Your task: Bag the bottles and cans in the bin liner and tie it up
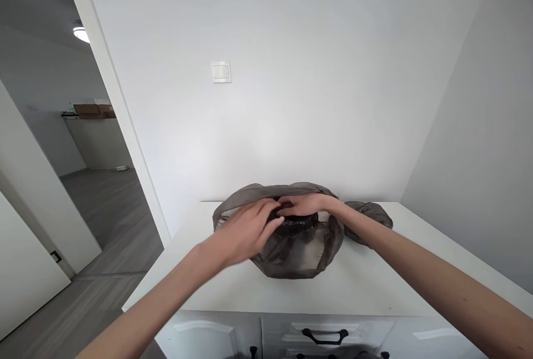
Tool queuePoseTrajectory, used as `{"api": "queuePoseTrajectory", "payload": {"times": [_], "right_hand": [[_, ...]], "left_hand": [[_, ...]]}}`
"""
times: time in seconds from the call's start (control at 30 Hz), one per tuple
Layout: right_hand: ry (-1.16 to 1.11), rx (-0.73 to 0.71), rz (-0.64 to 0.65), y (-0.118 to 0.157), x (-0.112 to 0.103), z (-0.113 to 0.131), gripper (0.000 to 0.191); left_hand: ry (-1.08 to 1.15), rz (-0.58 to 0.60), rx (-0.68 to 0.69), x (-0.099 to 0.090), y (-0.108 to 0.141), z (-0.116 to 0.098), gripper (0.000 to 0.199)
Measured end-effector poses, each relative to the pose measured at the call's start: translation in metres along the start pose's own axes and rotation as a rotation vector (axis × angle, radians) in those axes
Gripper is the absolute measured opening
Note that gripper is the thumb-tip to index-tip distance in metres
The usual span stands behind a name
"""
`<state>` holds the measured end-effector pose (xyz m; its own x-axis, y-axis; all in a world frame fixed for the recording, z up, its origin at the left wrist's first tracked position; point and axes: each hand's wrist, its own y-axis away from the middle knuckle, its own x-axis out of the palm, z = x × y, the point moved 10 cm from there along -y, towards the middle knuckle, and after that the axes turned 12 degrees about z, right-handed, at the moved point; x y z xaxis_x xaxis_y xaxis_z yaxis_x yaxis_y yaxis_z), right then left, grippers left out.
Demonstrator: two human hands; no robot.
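A wide, dark see-through plastic bag [291,262] lies spread with its mouth open on the white cabinet top. In its middle sits a shiny black plastic bundle [296,224]; I cannot make out its exact kind. My left hand [245,231] reaches over the bag's left side, its thumb apart from its bent fingers, at the bundle's left edge. From the right, my right hand [302,203] comes in with fingers curled down onto the top of the bundle. Its fingertips are partly hidden.
A second dark plastic bag [370,213] lies crumpled behind my right forearm. The cabinet top [358,292] meets the wall at the back; below its front edge are drawers with a black handle [325,338]. A doorway opens at left, with a light switch [221,72] on the wall.
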<state>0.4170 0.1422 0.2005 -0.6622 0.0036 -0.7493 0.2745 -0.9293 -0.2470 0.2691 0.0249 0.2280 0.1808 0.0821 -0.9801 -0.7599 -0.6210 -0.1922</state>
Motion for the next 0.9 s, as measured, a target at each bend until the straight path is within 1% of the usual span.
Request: {"api": "queuePoseTrajectory", "payload": {"times": [0.03, 0.07, 0.1, 0.13, 0.2, 0.27, 0.3, 0.37, 0.43, 0.5, 0.53, 0.57, 0.6, 0.67, 0.77, 0.8, 0.83, 0.87, 0.9], "right_hand": [[-0.010, -0.018, 0.126, 0.004, 0.004, -0.002, 0.022], [-0.034, -0.018, 0.243, 0.010, 0.007, -0.005, 0.025], [-0.079, 0.016, 0.276, 0.014, 0.004, -0.013, 0.030], [-0.127, 0.061, 0.258, 0.017, -0.003, -0.023, 0.035], [-0.244, 0.146, 0.131, 0.019, -0.020, -0.044, 0.041], [-0.372, 0.157, 0.030, 0.015, -0.028, -0.060, 0.044], [-0.426, 0.138, 0.011, 0.012, -0.027, -0.065, 0.045], [-0.530, 0.104, 0.051, 0.006, -0.015, -0.075, 0.052], [-0.652, 0.150, 0.174, 0.005, 0.009, -0.090, 0.062], [-0.787, 0.237, 0.314, 0.014, 0.035, -0.107, 0.070], [-0.844, 0.255, 0.375, 0.020, 0.046, -0.113, 0.073], [-0.884, 0.245, 0.427, 0.026, 0.053, -0.116, 0.073], [-0.903, 0.212, 0.463, 0.032, 0.057, -0.117, 0.073], [-0.853, 0.143, 0.505, 0.044, 0.060, -0.117, 0.075], [-0.641, 0.077, 0.528, 0.062, 0.064, -0.113, 0.097], [-0.569, 0.051, 0.507, 0.066, 0.065, -0.111, 0.102], [-0.506, 0.026, 0.468, 0.071, 0.066, -0.108, 0.102], [-0.446, 0.009, 0.409, 0.075, 0.066, -0.108, 0.098], [-0.387, 0.003, 0.327, 0.080, 0.066, -0.109, 0.089]], "left_hand": [[0.060, 0.004, -0.048, 0.006, -0.007, 0.016, 0.044], [0.118, 0.014, -0.095, 0.013, -0.013, 0.031, 0.048], [0.176, 0.032, -0.141, 0.021, -0.019, 0.047, 0.052], [0.234, 0.053, -0.187, 0.028, -0.025, 0.061, 0.056], [0.348, 0.077, -0.267, 0.038, -0.038, 0.086, 0.062], [0.456, 0.074, -0.311, 0.042, -0.053, 0.105, 0.066], [0.511, 0.065, -0.331, 0.043, -0.060, 0.114, 0.069], [0.648, 0.063, -0.380, 0.049, -0.071, 0.130, 0.078], [0.841, 0.123, -0.417, 0.066, -0.076, 0.141, 0.083], [1.043, 0.230, -0.408, 0.089, -0.074, 0.143, 0.083], [1.105, 0.268, -0.395, 0.098, -0.070, 0.143, 0.083], [1.126, 0.279, -0.382, 0.104, -0.064, 0.144, 0.081], [1.107, 0.262, -0.365, 0.107, -0.057, 0.146, 0.081], [0.987, 0.188, -0.311, 0.108, -0.042, 0.146, 0.083], [0.784, 0.074, -0.189, 0.106, -0.017, 0.132, 0.092], [0.723, 0.024, -0.168, 0.106, -0.009, 0.128, 0.092], [0.662, -0.035, -0.167, 0.105, 0.000, 0.124, 0.088], [0.603, -0.099, -0.178, 0.104, 0.009, 0.122, 0.080], [0.542, -0.161, -0.192, 0.102, 0.017, 0.120, 0.070]]}}
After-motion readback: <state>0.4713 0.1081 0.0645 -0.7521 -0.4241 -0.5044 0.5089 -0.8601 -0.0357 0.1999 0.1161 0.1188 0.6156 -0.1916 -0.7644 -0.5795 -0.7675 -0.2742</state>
